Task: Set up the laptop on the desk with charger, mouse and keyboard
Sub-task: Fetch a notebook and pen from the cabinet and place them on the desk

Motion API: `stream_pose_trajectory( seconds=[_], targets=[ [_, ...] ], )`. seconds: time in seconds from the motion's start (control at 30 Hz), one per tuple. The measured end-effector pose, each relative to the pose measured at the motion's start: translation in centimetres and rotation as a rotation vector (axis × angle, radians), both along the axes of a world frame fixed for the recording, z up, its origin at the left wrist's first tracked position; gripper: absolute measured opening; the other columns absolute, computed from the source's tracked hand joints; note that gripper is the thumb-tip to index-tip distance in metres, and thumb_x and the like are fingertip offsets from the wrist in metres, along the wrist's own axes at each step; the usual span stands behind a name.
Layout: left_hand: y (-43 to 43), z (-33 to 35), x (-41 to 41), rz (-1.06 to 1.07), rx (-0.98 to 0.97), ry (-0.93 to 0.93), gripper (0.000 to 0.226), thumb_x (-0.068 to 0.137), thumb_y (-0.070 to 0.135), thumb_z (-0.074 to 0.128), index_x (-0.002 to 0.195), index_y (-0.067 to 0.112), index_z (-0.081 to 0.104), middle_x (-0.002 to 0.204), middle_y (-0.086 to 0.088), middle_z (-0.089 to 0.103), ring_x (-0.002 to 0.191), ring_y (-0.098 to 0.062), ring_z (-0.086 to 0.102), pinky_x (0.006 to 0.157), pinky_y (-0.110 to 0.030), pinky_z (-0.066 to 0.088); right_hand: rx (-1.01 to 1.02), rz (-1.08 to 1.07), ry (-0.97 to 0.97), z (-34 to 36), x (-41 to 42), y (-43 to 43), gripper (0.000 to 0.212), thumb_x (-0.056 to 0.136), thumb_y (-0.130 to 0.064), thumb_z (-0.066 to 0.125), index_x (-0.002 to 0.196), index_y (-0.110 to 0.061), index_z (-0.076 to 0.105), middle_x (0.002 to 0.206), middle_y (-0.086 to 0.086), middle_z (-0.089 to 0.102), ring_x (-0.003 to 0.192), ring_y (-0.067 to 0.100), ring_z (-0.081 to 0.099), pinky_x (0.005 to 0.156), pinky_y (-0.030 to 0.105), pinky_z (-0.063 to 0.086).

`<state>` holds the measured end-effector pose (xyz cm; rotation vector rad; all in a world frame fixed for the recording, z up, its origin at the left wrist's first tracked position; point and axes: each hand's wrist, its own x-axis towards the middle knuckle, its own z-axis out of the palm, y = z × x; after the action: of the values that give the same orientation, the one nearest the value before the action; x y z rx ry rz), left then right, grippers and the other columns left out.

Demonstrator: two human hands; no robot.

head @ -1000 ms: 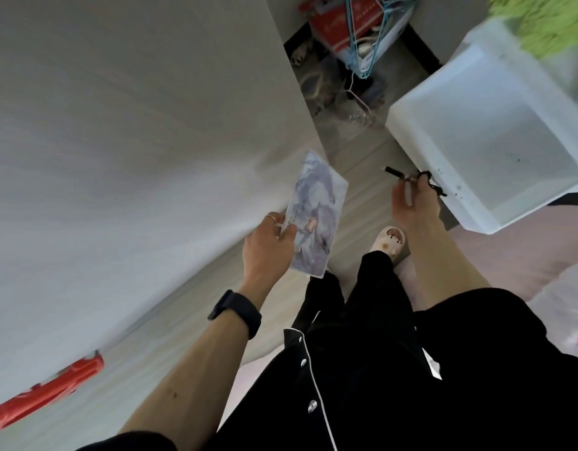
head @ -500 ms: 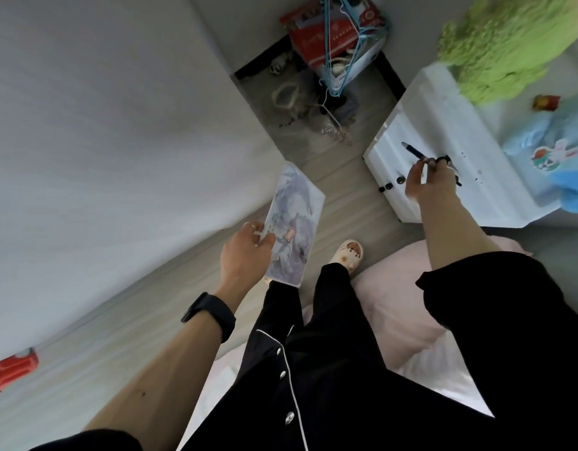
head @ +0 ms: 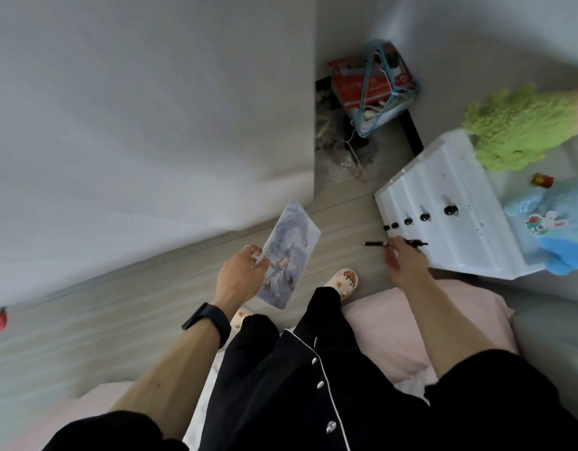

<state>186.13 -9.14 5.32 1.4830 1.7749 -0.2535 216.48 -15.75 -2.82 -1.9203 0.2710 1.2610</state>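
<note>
No laptop, charger, mouse or keyboard shows in this view. My left hand [head: 240,278] grips a thin rectangular pad [head: 289,255] printed in pale purple and grey, held tilted above the floor. My right hand [head: 403,265] holds a slim black pen [head: 377,244] by its middle, level, just in front of the white drawer unit [head: 450,219]. The drawers with their black knobs [head: 424,217] are closed. A dark watch sits on my left wrist.
A large grey panel [head: 134,125] fills the left half. A red box under a blue wire hanger [head: 372,86] sits in the corner. Green and blue plush items [head: 522,131] lie on the drawer unit. Pink bedding [head: 392,327] lies by my legs; my slippered foot [head: 344,281] is on the wood floor.
The open drawer has been closed. My right hand with the pen has dropped from the drawer front to lower beside the unit. The left hand still holds the pad; the view has swung.
</note>
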Motion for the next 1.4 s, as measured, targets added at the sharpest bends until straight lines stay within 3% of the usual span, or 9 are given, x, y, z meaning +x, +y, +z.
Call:
stream_pose_trajectory(
  seconds=[0.1,0.27,0.4,0.53,0.83,1.0,1.17,1.27,1.4],
  targets=[
    [-0.6,-0.2,-4.9,0.048,-0.014,0.032,0.030,0.096,0.034,0.051,0.124,0.024,0.057,0.107,-0.004,0.071,0.082,-0.020,0.058,0.071,-0.031,0.046,-0.011,0.065,0.021,-0.3,-6.3,-0.2,0.010,0.097,-0.012,0.062,0.087,-0.010,0.062,0.082,0.007,0.064,0.066,0.014,0.061,0.051,0.022,0.050],
    [-3.7,-0.9,-16.8,0.252,-0.060,0.024,0.028,0.096,0.034,0.053,0.122,0.023,0.058,0.111,-0.007,0.071,0.082,-0.024,0.060,0.070,-0.030,0.045,0.022,0.364,0.003,1.0,-19.3,0.9,0.008,0.098,-0.017,0.062,0.094,-0.011,0.065,0.085,0.003,0.069,0.075,0.013,0.067,0.061,0.026,0.048],
    [-7.6,-2.2,-29.8,0.557,-0.071,0.002,0.036,0.093,0.038,0.057,0.123,0.020,0.059,0.117,-0.008,0.070,0.105,-0.032,0.065,0.085,-0.036,0.049,0.056,0.574,0.006,2.4,-31.4,2.7,0.017,0.099,-0.015,0.060,0.082,-0.014,0.063,0.076,0.003,0.065,0.065,0.012,0.062,0.053,0.023,0.042],
    [-12.6,-1.8,-40.7,0.964,-0.055,-0.061,0.040,0.091,0.033,0.060,0.124,0.011,0.059,0.118,-0.016,0.068,0.110,-0.037,0.062,0.095,-0.041,0.048,0.056,0.791,-0.025,4.0,-42.6,3.9,0.022,0.098,-0.015,0.062,0.076,-0.011,0.065,0.073,0.006,0.065,0.051,0.007,0.059,0.048,0.022,0.043],
    [-22.0,1.2,-58.6,1.635,0.161,-0.186,0.027,0.088,0.027,0.059,0.108,0.010,0.063,0.103,-0.010,0.068,0.091,-0.030,0.065,0.078,-0.039,0.053,0.115,1.225,0.081,7.7,-67.7,5.1,0.013,0.098,-0.015,0.063,0.086,-0.010,0.063,0.081,0.005,0.069,0.066,0.015,0.061,0.061,0.028,0.047],
    [-26.2,2.0,-66.4,1.949,0.276,-0.257,0.022,0.089,0.023,0.060,0.103,0.006,0.061,0.097,-0.013,0.068,0.090,-0.033,0.066,0.083,-0.047,0.056,0.104,1.466,0.079,7.8,-80.8,5.2,0.009,0.098,-0.021,0.062,0.094,-0.013,0.064,0.092,0.005,0.073,0.077,0.016,0.068,0.065,0.027,0.051],
    [-27.7,2.6,-76.6,2.172,0.393,-0.296,0.012,0.089,0.020,0.061,0.088,0.008,0.060,0.085,-0.010,0.068,0.081,-0.031,0.067,0.078,-0.049,0.057,0.125,1.665,0.072,6.7,-95.1,5.6,0.010,0.097,-0.021,0.064,0.089,-0.015,0.065,0.087,0.004,0.073,0.075,0.017,0.069,0.061,0.027,0.048],
    [-28.9,2.1,-84.4,2.271,0.415,-0.355,0.029,0.074,0.029,0.062,0.091,0.005,0.063,0.091,-0.018,0.073,0.083,-0.036,0.071,0.075,-0.055,0.059,0.130,1.770,0.092,5.8,-104.2,5.7,0.012,0.097,-0.021,0.065,0.090,-0.012,0.066,0.085,0.005,0.074,0.070,0.016,0.069,0.058,0.026,0.048],
    [-30.6,3.0,-93.5,2.370,0.442,-0.297,0.022,0.086,0.022,0.060,0.102,0.007,0.061,0.097,-0.016,0.070,0.084,-0.032,0.069,0.069,-0.042,0.058,0.140,1.944,0.059,6.4,-117.1,5.1,0.015,0.097,-0.021,0.064,0.088,-0.010,0.066,0.086,0.005,0.073,0.072,0.017,0.067,0.057,0.028,0.048]
  ],
)
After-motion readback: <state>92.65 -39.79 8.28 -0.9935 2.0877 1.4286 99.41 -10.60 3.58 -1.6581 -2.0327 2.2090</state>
